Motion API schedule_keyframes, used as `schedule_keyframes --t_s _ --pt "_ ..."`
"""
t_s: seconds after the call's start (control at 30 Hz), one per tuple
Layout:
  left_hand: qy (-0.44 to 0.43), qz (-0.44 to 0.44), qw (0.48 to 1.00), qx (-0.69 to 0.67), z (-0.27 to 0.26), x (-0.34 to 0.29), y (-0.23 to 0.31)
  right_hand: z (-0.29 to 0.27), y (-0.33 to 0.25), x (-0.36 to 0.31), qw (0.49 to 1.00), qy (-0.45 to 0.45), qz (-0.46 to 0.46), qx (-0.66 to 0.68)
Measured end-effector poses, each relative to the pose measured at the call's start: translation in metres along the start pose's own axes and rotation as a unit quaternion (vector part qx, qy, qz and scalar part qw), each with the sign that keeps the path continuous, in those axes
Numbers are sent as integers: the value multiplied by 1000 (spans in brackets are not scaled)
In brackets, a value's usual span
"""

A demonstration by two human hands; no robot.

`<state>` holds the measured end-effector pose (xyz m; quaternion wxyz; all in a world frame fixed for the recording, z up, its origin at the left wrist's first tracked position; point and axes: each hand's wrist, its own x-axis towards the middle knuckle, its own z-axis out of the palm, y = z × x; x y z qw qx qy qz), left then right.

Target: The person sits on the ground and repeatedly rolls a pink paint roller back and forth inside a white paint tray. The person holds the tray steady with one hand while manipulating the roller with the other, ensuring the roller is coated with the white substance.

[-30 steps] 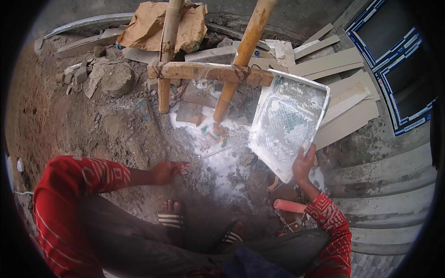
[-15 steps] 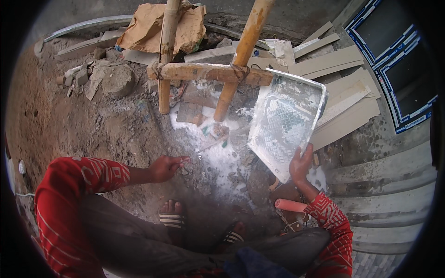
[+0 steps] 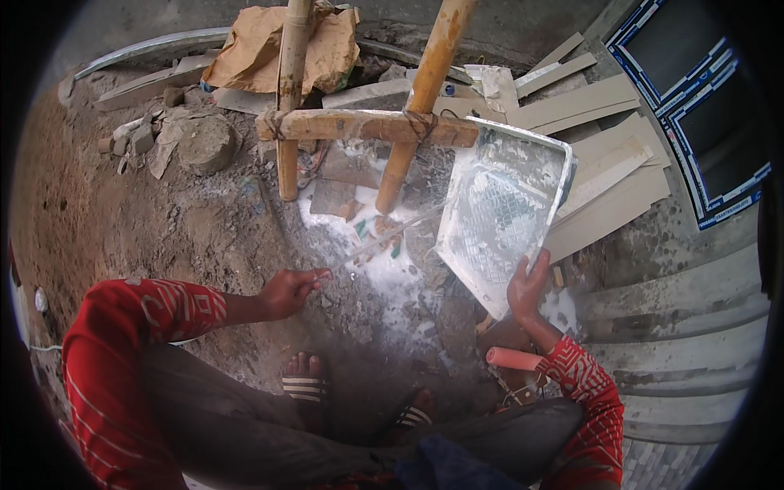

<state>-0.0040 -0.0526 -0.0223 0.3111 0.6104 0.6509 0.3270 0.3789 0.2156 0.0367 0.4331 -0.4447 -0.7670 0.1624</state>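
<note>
My right hand [image 3: 529, 286] grips the lower right edge of a paint tray [image 3: 510, 208]. The tray is tilted up, its ribbed inside smeared with white and wet. My left hand [image 3: 287, 294] is closed on what looks like the end of a thin hose, mostly hidden in the fist. From its fingers a water jet [image 3: 384, 239] runs up and right onto the tray's left edge. Milky white liquid [image 3: 392, 282] covers the rubble between my hands. A pink paint roller [image 3: 513, 359] lies below the tray, beside my right wrist.
A bamboo frame [image 3: 367, 126] stands just behind the tray, close to its upper left corner. Tan boards [image 3: 608, 200] lie to the right, near corrugated sheets [image 3: 670, 327]. Crumpled brown paper [image 3: 282, 51] and broken concrete [image 3: 204, 143] sit farther back. My sandalled feet [image 3: 304, 384] are below.
The water jet has lengthened and now reaches the tray's left edge. Both hands and the tray stay nearly in place; the left hand has shifted slightly up and left.
</note>
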Motion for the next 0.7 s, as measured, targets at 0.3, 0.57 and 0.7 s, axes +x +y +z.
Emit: schedule_keyframes --t_s 0.3,0.57,0.7 --pt "-9 -3 1000 2 -2 0 3 1 2 1 1000 -3 -13 24" --pt "-55 -37 997 36 -1 0 3 -1 -3 1 1000 -1 -12 13" --pt "-60 -36 997 41 0 -1 1 -2 1 0 999 -11 1 32"
